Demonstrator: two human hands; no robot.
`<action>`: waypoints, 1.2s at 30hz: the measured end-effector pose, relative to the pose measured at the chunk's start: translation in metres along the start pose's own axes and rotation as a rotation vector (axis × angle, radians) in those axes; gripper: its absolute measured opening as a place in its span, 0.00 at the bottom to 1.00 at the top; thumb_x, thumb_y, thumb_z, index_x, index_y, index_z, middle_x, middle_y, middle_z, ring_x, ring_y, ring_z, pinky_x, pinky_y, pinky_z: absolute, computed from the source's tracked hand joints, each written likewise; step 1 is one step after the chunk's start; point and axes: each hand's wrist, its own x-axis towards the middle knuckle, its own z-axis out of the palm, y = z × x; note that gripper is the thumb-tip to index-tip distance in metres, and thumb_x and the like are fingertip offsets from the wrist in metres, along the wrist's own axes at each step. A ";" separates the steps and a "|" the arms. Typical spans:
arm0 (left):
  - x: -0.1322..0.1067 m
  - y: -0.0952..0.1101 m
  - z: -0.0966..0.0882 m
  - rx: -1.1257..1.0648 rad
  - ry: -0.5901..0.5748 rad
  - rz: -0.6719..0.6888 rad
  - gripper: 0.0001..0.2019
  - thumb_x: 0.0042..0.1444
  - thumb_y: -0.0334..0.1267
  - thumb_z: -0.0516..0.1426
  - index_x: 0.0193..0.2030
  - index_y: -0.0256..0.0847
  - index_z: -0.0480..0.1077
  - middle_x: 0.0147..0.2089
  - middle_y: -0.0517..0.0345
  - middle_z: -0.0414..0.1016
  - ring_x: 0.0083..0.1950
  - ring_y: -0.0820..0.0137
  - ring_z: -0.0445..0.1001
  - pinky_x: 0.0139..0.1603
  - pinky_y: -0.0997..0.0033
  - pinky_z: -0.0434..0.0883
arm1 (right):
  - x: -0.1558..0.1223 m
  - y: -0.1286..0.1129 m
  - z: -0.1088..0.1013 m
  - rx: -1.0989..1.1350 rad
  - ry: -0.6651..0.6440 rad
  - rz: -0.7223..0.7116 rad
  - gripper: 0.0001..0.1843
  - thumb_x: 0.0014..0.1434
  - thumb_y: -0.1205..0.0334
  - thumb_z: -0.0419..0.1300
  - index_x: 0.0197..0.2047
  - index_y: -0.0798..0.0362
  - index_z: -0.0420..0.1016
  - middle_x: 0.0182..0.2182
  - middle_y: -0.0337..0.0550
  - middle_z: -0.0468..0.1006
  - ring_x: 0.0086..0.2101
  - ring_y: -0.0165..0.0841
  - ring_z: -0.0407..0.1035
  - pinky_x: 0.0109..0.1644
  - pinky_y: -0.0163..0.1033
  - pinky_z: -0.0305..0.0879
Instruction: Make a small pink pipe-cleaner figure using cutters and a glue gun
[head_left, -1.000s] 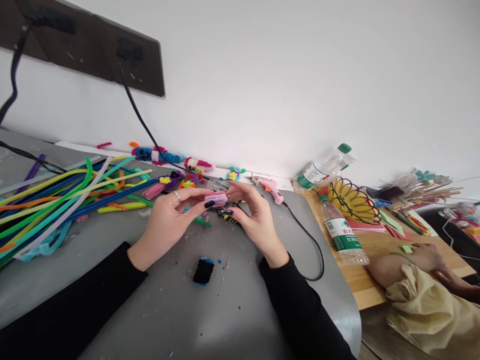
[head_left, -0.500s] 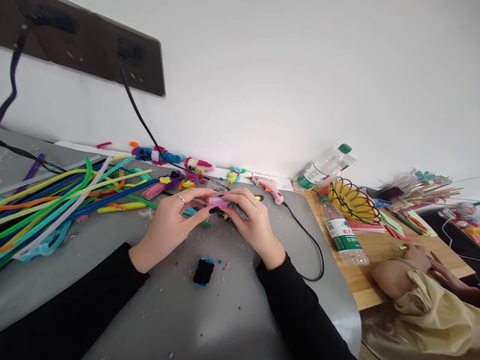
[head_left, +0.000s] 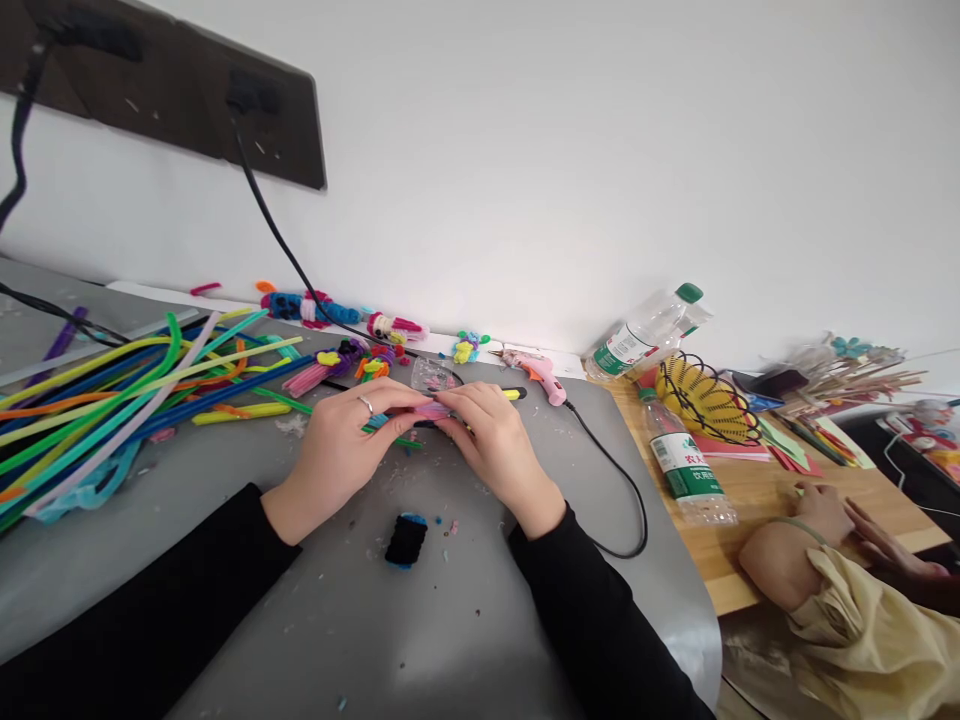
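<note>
My left hand point(head_left: 346, 442), with a ring on one finger, pinches the left end of a small pink pipe-cleaner piece point(head_left: 433, 410). The other end is between the fingertips of my right hand point(head_left: 496, 442); the fingers cover most of it. Both hands are just above the grey table mat. Nearer to me lies a small black pipe-cleaner block point(head_left: 406, 541) with blue edges, among fluffy scraps. A clear plastic packet point(head_left: 433, 374) sits behind my fingertips. Right of it, a yellow-tipped tool point(head_left: 514, 394) is partly hidden by my right hand.
Many coloured pipe cleaners point(head_left: 150, 390) are heaped at left. Small pipe-cleaner figures point(head_left: 322, 308) line the wall. A pink glue gun point(head_left: 541, 374) trails its black cord point(head_left: 637, 490). Water bottles point(head_left: 686, 465) and a black wire basket point(head_left: 705, 400) stand at right, near another person's arm point(head_left: 787, 565).
My fingertips have closed in around the pink piece, so less of it shows. The right hand has shifted slightly left. The view has moved only a little.
</note>
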 end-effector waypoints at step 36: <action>0.002 0.004 -0.001 -0.169 -0.074 -0.171 0.13 0.61 0.46 0.60 0.49 0.42 0.76 0.48 0.52 0.83 0.44 0.62 0.83 0.45 0.63 0.83 | 0.001 -0.004 -0.001 0.182 0.090 0.078 0.10 0.70 0.68 0.59 0.52 0.49 0.74 0.45 0.47 0.80 0.46 0.37 0.75 0.51 0.43 0.75</action>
